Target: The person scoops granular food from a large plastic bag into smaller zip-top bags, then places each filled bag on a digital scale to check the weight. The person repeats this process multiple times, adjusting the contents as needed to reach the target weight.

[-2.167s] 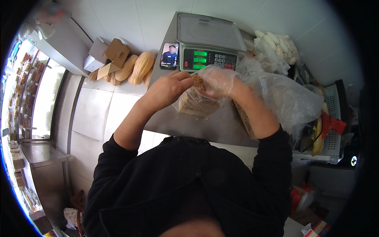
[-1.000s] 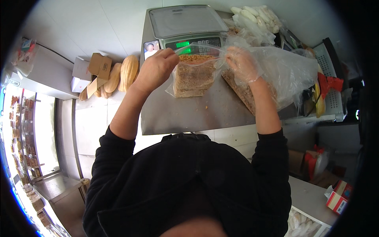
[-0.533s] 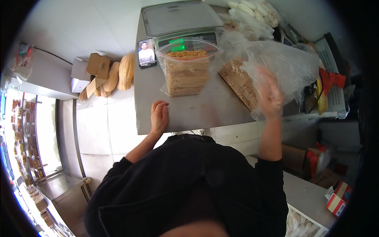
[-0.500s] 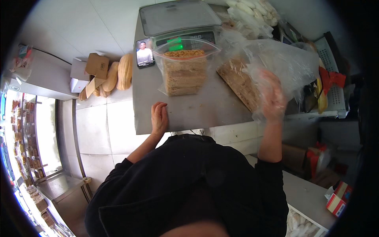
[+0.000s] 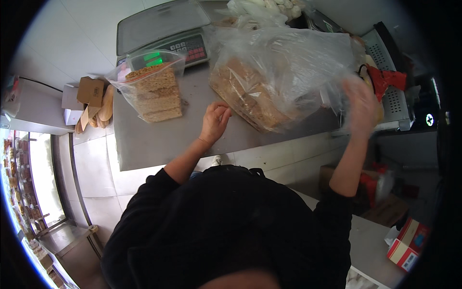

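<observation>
My left hand [image 5: 215, 123] hovers at the table's near side, fingers loosely bent, with nothing visible in them. Just right of it lies a large clear plastic bag [image 5: 308, 67] with a flat brown slab of pressed crumbly food [image 5: 236, 82] inside. My right hand [image 5: 361, 103], smeared by motion, is at the bag's right end; whether its fingers grip the plastic cannot be made out. To the left, a zip bag [image 5: 120, 84] with its top open holds a block of nutty brittle-like pieces [image 5: 159, 94] standing upright.
A digital scale [image 5: 192, 48] with a green display stands behind the zip bag on the metal table [image 5: 144, 149]. More bagged white items [image 5: 264, 9] sit at the back. On the right are a perforated tray [image 5: 392, 91] and a red plastic piece [image 5: 390, 82]. Cardboard boxes [image 5: 91, 94] stand at left.
My right hand has moved right, away from the slab to the bag's end, and the plastic now spreads over the slab. My left hand has come closer to the slab. The view has shifted right.
</observation>
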